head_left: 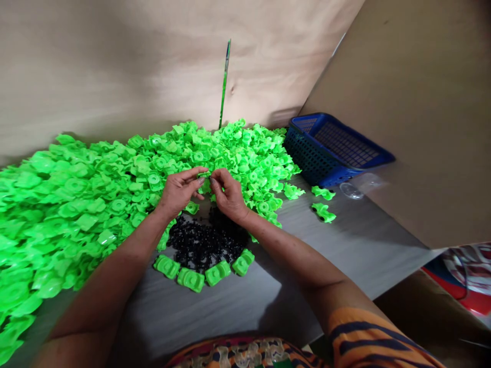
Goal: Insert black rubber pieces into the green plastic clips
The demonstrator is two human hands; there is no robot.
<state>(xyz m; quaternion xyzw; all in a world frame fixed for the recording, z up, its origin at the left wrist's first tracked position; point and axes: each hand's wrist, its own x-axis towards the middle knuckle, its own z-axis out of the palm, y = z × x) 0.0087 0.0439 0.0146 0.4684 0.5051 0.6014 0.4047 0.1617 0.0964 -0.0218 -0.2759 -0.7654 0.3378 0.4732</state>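
Pale wooden walls (pixel 115 61) box in a grey table (pixel 368 225), and what a heap of green plastic pieces (pixel 95 204) sprawls across it! Over its front edge, both hands meet, nearly touching. Left hand (pixel 179 191): fingers partly spread, thumb near the forefinger, and I cannot tell whether they grip anything. Right hand (pixel 230 197): thumb and forefinger bent close together, their tips by a tiny dark bit, too small to say if it's held. Just below, a pile of small black parts (pixel 207 240), with 4 green pieces (pixel 191 279) curving around its near side. Off right, 2 more green pieces (pixel 324 212) lie near a blue basket (pixel 312 156).
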